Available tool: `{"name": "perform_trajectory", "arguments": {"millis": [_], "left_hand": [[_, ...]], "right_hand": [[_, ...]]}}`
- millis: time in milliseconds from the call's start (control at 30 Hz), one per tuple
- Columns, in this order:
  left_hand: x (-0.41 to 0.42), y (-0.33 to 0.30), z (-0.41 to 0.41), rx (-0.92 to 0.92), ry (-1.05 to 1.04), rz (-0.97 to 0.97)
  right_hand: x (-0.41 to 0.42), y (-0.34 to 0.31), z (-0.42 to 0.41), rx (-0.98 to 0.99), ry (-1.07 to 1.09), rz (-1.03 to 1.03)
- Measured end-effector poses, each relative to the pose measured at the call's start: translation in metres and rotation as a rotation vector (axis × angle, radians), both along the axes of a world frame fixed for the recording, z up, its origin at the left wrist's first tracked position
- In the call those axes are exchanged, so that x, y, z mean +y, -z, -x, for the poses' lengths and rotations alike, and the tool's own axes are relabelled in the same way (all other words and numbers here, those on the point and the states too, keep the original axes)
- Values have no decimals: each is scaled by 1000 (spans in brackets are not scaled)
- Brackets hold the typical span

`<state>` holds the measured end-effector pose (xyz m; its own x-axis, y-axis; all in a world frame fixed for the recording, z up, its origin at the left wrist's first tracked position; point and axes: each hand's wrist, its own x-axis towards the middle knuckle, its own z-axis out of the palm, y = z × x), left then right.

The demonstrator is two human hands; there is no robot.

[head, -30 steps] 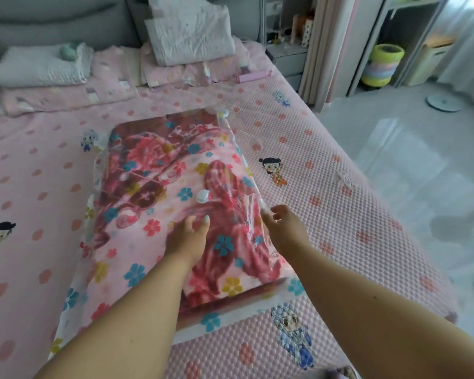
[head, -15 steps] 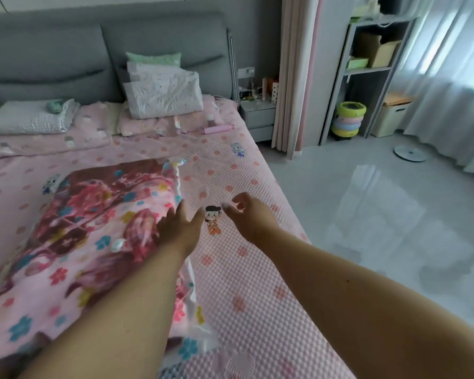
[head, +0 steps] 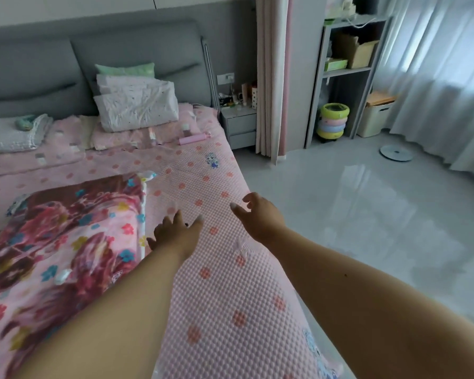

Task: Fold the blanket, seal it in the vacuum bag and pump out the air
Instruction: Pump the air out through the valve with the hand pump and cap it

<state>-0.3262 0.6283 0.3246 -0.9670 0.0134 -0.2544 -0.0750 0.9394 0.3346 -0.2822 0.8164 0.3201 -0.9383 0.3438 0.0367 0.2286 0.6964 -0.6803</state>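
Pink and dark-red floral folded blanket [head: 66, 236] lies inside the clear plastic vacuum bag [head: 144, 214] on the pink dotted bedspread [head: 230, 296], at about nine o'clock from both hands. The left hand [head: 175, 235] hovers just beside the bag's right edge, fingers [head: 177, 216] loosely spread and holding nothing. The right hand [head: 260, 220] hangs at three o'clock of the left, over the bed's edge, fingers relaxed and empty; a pink cylindrical tube [head: 192, 138] lies well apart at twelve o'clock near the white pillows [head: 134, 105].
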Motion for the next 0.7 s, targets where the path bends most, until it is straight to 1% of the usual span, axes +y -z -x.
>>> {"name": "perform_trajectory", "arguments": {"millis": [200,533,700], "left_hand": [[68,12,19,-28,-28,-42],[239,11,69,-20,-287,-157],[291,12,89,-13,-308,-80]], "right_hand": [[71,22,34,-68,2,21],[255,25,124,-108,-162,-73],[308,32,156,-171,-186,-92]]}}
